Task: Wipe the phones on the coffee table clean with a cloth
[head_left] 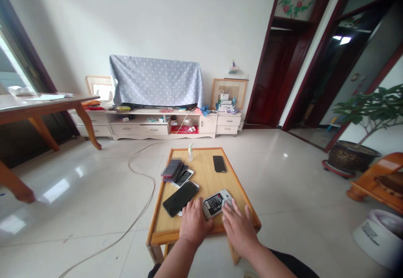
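On the small wooden table lies a white phone without its back cover, its black battery showing. My left hand is closed on the phone's left end and steadies it against the tabletop. Under the fingers of my right hand is a small grey cloth, pressed onto the phone's right end; part of it is hidden. Just left of my left hand is a large dark phone, resting on something white. Behind it lie a white-edged phone and a blurred-out pile of dark items.
A small clear spray bottle stands at the table's far edge. Another black phone lies at the far right. A cable runs along the floor to the left. Beyond are a low white cabinet and a potted plant.
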{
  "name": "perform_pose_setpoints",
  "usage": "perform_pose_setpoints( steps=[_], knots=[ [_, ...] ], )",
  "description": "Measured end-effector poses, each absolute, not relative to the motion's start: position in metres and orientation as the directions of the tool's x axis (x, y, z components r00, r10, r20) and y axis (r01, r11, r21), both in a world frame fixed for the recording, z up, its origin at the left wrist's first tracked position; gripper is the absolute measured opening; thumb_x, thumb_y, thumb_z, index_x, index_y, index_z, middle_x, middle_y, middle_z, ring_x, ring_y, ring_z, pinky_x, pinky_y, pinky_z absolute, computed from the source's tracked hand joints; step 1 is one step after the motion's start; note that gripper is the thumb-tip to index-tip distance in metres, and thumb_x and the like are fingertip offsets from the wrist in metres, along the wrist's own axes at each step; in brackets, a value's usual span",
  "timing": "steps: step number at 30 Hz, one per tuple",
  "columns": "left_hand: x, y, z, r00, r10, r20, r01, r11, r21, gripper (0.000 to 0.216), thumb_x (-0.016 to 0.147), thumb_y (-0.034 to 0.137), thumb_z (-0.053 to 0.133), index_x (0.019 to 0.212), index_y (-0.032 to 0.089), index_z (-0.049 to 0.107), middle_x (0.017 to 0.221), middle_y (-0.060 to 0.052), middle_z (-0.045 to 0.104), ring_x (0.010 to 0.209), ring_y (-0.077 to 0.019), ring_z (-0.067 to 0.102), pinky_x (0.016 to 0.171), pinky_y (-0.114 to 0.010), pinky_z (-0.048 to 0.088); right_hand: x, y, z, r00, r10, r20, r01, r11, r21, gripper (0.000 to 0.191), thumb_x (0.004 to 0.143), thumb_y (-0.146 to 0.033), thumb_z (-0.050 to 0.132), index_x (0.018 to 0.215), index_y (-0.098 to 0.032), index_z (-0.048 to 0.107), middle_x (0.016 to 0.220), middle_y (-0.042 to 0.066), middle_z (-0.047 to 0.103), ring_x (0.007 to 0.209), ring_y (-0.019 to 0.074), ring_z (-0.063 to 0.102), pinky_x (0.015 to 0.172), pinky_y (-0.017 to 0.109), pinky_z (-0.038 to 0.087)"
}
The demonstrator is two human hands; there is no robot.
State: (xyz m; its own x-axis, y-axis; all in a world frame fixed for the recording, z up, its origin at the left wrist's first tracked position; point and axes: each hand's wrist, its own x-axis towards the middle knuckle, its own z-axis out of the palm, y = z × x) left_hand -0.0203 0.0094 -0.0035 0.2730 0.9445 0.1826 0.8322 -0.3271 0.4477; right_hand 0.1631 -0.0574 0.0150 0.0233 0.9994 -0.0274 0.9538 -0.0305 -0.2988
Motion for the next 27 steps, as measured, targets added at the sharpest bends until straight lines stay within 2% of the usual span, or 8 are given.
perform_pose_setpoints(
  steps=[2, 4, 11, 14, 18, 22, 24, 27],
  knots=[
    [-0.02, 0.01, -0.003, 0.268, 0.946, 0.182, 0.832, -0.323, 0.451, 0.061, 0.078, 0.045, 0.063, 0.132, 0.02, 0.052, 0.121, -0.011, 0.068, 0.119, -0.0313, 0.055, 0.099, -0.041, 0.037, 0.15, -0.065, 0.012, -0.114, 0.993, 0.003, 0.928, 0.108, -0.358, 0.051, 0.107, -0.038, 0.028, 0.152, -0.029, 0.051, 0.161, 0.0, 0.044, 0.158, 0.0293, 0.021, 0.126, 0.066, 0.004],
    [-0.02, 0.01, -0.002, 0.268, 0.946, 0.181, 0.832, -0.322, 0.453, 0.059, 0.08, 0.048, 0.061, 0.131, 0.02, 0.053, 0.121, -0.01, 0.069, 0.118, -0.0312, 0.055, 0.099, -0.041, 0.038, 0.145, -0.069, 0.008, -0.173, 0.985, 0.018, 0.906, 0.166, -0.39, 0.051, 0.108, -0.041, 0.027, 0.154, -0.031, 0.047, 0.161, -0.001, 0.044, 0.158, 0.0283, 0.021, 0.126, 0.065, 0.005],
    [-0.017, 0.008, 0.005, 0.272, 0.945, 0.183, 0.833, -0.326, 0.447, 0.063, 0.071, 0.034, 0.064, 0.131, 0.018, 0.055, 0.122, -0.01, 0.067, 0.117, -0.0315, 0.055, 0.1, -0.042, 0.037, 0.189, -0.028, 0.005, 0.116, 0.993, -0.039, 0.956, -0.122, -0.268, 0.053, 0.104, -0.032, 0.029, 0.152, -0.028, 0.051, 0.161, 0.001, 0.045, 0.157, 0.0332, 0.022, 0.122, 0.07, 0.01],
    [-0.014, 0.007, 0.006, 0.258, 0.947, 0.19, 0.837, -0.318, 0.446, 0.059, 0.071, 0.032, 0.062, 0.128, 0.019, 0.059, 0.121, -0.01, 0.066, 0.118, -0.0322, 0.053, 0.101, -0.043, 0.036, 0.197, -0.015, 0.005, 0.102, 0.995, -0.022, 0.96, -0.105, -0.261, 0.053, 0.1, -0.03, 0.036, 0.15, -0.026, 0.054, 0.159, 0.003, 0.047, 0.156, 0.0328, 0.024, 0.123, 0.068, 0.009],
    [-0.01, 0.012, 0.002, 0.249, 0.955, 0.161, 0.845, -0.296, 0.445, 0.068, 0.066, 0.03, 0.063, 0.133, 0.017, 0.059, 0.124, -0.011, 0.064, 0.118, -0.0323, 0.052, 0.102, -0.042, 0.036, 0.194, -0.013, -0.003, 0.081, 0.997, -0.008, 0.963, -0.08, -0.259, 0.055, 0.096, -0.026, 0.042, 0.149, -0.023, 0.054, 0.159, 0.006, 0.048, 0.155, 0.0307, 0.028, 0.124, 0.065, 0.006],
    [-0.004, 0.017, 0.006, 0.237, 0.968, 0.082, 0.872, -0.249, 0.421, 0.078, 0.064, 0.043, 0.072, 0.137, 0.019, 0.059, 0.132, -0.012, 0.061, 0.124, -0.0344, 0.049, 0.104, -0.043, 0.036, 0.196, -0.012, -0.015, 0.099, 0.992, 0.079, 0.955, -0.073, -0.286, 0.053, 0.097, -0.021, 0.038, 0.145, -0.024, 0.059, 0.155, 0.005, 0.053, 0.153, 0.0298, 0.033, 0.125, 0.061, 0.006],
    [0.0, 0.019, 0.012, 0.233, 0.972, 0.03, 0.887, -0.225, 0.403, 0.081, 0.061, 0.051, 0.076, 0.135, 0.021, 0.061, 0.133, -0.012, 0.06, 0.126, -0.0359, 0.049, 0.103, -0.044, 0.038, 0.2, -0.009, -0.021, 0.11, 0.984, 0.142, 0.935, -0.054, -0.351, 0.051, 0.097, -0.02, 0.038, 0.14, -0.025, 0.063, 0.15, 0.005, 0.059, 0.15, 0.0284, 0.038, 0.126, 0.055, 0.01],
    [0.005, 0.019, 0.019, 0.252, 0.968, 0.009, 0.892, -0.236, 0.387, 0.066, 0.062, 0.052, 0.076, 0.121, 0.024, 0.068, 0.125, -0.011, 0.063, 0.121, -0.0347, 0.052, 0.1, -0.042, 0.04, 0.209, -0.001, -0.023, 0.142, 0.97, 0.196, 0.886, -0.036, -0.463, 0.044, 0.096, -0.02, 0.041, 0.127, -0.024, 0.071, 0.145, 0.006, 0.063, 0.14, 0.0257, 0.049, 0.12, 0.041, 0.028]
  ],
)
